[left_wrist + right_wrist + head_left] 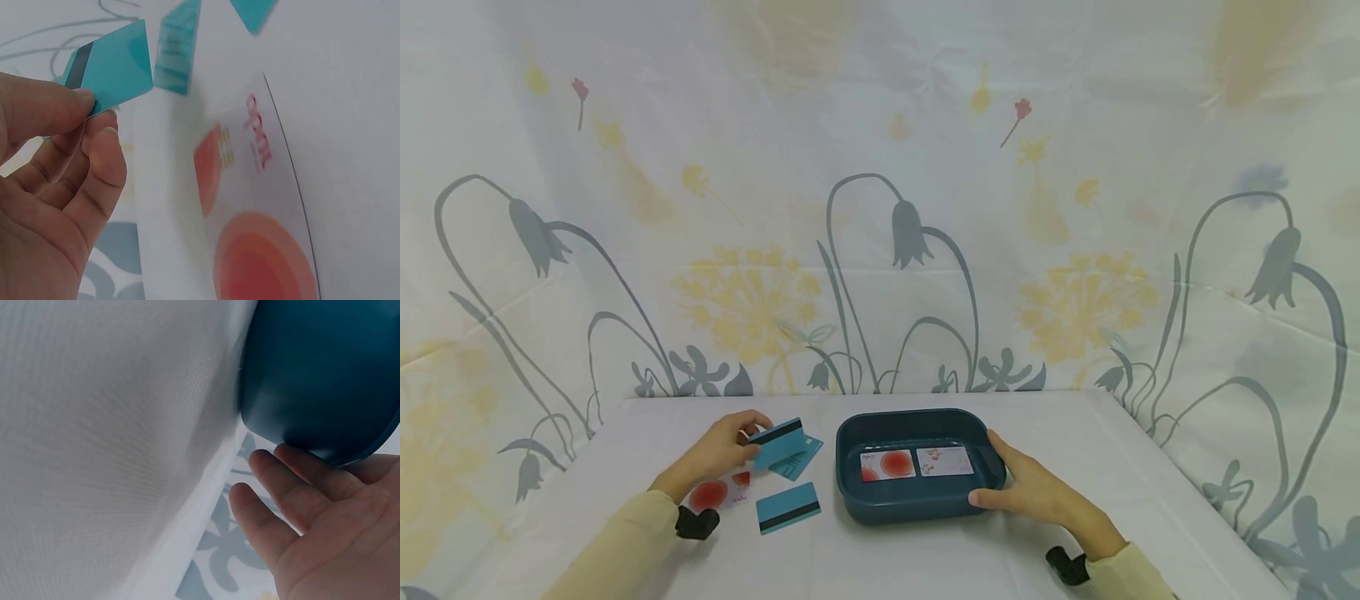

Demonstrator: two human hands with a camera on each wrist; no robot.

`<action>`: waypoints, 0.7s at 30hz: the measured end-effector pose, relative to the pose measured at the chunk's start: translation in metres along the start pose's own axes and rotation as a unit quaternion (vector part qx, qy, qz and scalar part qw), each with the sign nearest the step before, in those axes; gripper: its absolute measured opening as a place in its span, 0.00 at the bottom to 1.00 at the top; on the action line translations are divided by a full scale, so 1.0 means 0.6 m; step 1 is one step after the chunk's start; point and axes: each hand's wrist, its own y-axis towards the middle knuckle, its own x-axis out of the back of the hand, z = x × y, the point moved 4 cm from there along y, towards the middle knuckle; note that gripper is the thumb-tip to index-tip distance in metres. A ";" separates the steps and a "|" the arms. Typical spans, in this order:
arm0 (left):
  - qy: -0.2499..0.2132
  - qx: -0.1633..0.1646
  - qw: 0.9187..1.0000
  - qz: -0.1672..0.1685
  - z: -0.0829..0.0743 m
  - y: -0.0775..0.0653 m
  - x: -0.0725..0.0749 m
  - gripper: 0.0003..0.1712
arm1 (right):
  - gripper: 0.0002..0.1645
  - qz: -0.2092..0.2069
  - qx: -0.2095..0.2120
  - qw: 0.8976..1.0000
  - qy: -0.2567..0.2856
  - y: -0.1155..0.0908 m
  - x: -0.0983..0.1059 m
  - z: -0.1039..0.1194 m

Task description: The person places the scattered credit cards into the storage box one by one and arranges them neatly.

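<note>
My left hand (727,446) pinches a blue bank card (119,69) with a dark stripe between thumb and fingers. In the head view the held card overlaps another blue card (803,461) lying on the table. Closer to me lies a blue striped card (788,507), and a white card with red circles (718,493) lies beneath the left wrist. A dark teal plastic tub (917,508) stands at the middle, with two white-and-red cards (887,465) flat inside. My right hand (1033,487) rests against its right end, thumb at the front wall, fingers fairly straight.
A white cloth covers the table (925,567), and its far edge meets a flower-printed curtain (880,292). Black bands (697,522) sit around both wrists.
</note>
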 end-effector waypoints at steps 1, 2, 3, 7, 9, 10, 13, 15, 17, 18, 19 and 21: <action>-0.002 -0.003 1.000 0.000 -0.004 0.001 -0.001 0.18 | 0.66 0.000 0.001 1.000 0.001 0.001 0.000 0.000; -0.003 -0.003 1.000 -0.001 -0.008 0.001 -0.002 0.18 | 0.66 0.000 0.002 1.000 0.001 0.001 -0.001 0.000; -0.006 -0.002 1.000 -0.002 -0.011 0.002 -0.003 0.18 | 0.66 0.000 0.003 1.000 0.001 0.002 -0.001 0.000; -0.015 -0.002 1.000 -0.009 -0.021 0.006 -0.011 0.18 | 0.65 0.000 0.005 1.000 0.002 0.001 0.000 0.001; -0.021 -0.005 1.000 -0.004 -0.024 0.010 -0.018 0.18 | 0.65 0.001 0.000 1.000 0.003 -0.002 0.000 -0.001; -0.024 -0.007 1.000 0.000 -0.027 0.011 -0.022 0.18 | 0.65 0.001 -0.001 1.000 0.004 -0.004 0.001 -0.003; -0.032 -0.007 0.999 0.005 -0.032 0.014 -0.030 0.18 | 0.64 0.004 -0.005 1.000 0.005 -0.007 0.001 -0.006; -0.034 -0.008 0.999 -0.001 -0.036 0.014 -0.030 0.18 | 0.64 0.005 -0.003 1.000 0.006 -0.007 0.001 -0.007; -0.031 -0.010 0.999 -0.012 -0.039 0.015 -0.027 0.18 | 0.64 0.007 -0.001 1.000 0.005 -0.005 0.000 -0.006; -0.028 -0.014 0.999 -0.017 -0.041 0.015 -0.025 0.18 | 0.64 0.006 -0.001 1.000 0.005 -0.004 0.000 -0.006; -0.026 -0.018 0.999 -0.022 -0.044 0.015 -0.023 0.18 | 0.64 0.005 -0.001 1.000 0.005 -0.002 0.000 -0.005; -0.021 -0.027 0.999 -0.031 -0.050 0.017 -0.019 0.18 | 0.65 0.003 -0.001 1.000 0.003 0.000 0.000 -0.003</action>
